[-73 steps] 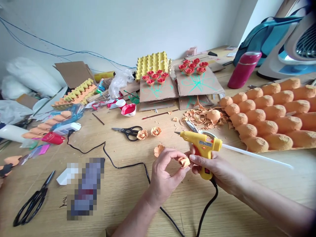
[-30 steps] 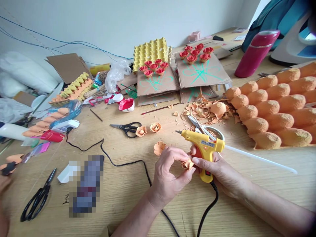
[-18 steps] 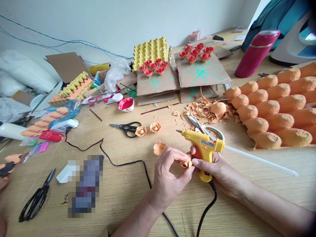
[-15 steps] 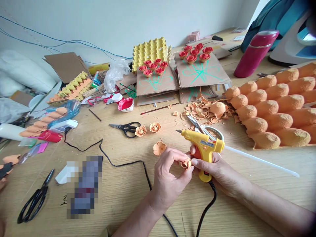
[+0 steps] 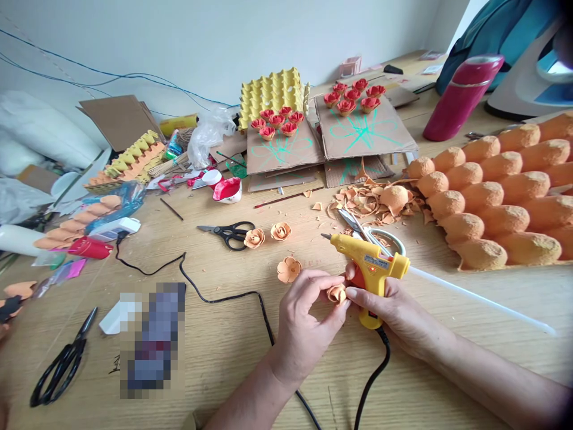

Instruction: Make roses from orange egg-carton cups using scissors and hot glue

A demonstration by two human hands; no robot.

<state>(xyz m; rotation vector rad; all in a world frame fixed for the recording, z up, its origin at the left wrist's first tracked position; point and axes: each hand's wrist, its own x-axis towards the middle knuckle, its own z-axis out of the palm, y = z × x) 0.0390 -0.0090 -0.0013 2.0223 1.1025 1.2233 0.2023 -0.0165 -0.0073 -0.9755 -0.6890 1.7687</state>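
Note:
My left hand [image 5: 304, 319] pinches a small orange paper rose [image 5: 336, 293] between thumb and fingers, low in the middle of the view. My right hand [image 5: 394, 313] is wrapped round the handle of a yellow glue gun [image 5: 369, 266], its thumb pressed against the rose. The gun's nozzle points left, a white glue stick [image 5: 478, 298] juts out of its back to the right, and its black cord [image 5: 373, 376] trails toward me. A flat orange paper flower [image 5: 289, 269] lies just left of my hands. Two finished orange roses [image 5: 267, 234] lie further back beside black scissors [image 5: 228, 232].
An orange egg tray [image 5: 496, 197] fills the right side, with cut scraps [image 5: 367, 203] and a tape roll [image 5: 389, 239] beside it. Red flowers [image 5: 277, 122] sit on cardboard sheets [image 5: 362, 134] at the back. Another pair of scissors [image 5: 60, 367] lies at the lower left. A magenta bottle [image 5: 461, 95] stands behind.
My fingers have shifted slightly on the rose, turning it between them. The glue gun has stayed in my right hand and moved a little to the right.

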